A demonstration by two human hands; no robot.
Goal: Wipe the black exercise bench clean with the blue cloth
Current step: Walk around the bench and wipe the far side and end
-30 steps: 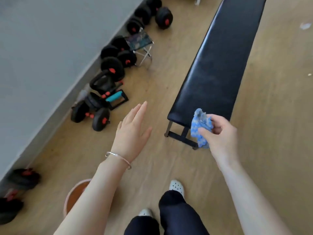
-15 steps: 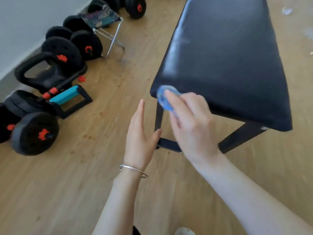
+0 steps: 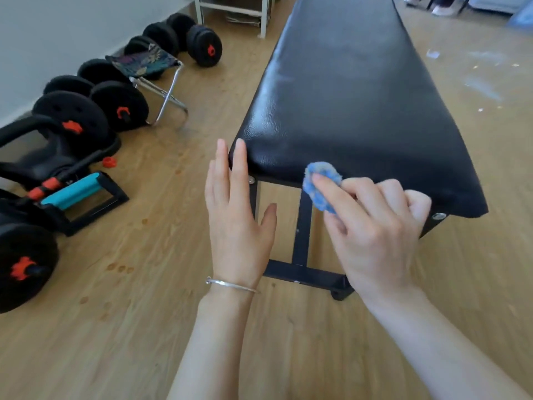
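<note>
The black exercise bench (image 3: 346,96) runs from the middle of the head view away to the top, on a black metal frame. My right hand (image 3: 372,229) grips the bunched blue cloth (image 3: 320,183) and holds it against the bench's near end edge, with my fingers covering most of the cloth. My left hand (image 3: 236,220) has straight fingers and holds nothing; its fingertips are at the bench's near left corner.
Several black dumbbells (image 3: 72,119) with red hubs line the grey wall on the left, along with a kettlebell, a teal-handled push-up bar (image 3: 75,192) and a small folding stool (image 3: 147,64). The floor is wood. White scraps (image 3: 478,79) lie on it to the bench's right.
The view has closed in on the bench's near end. My right hand carried the cloth from the near left corner rightward along the end edge. My left hand moved up to that corner.
</note>
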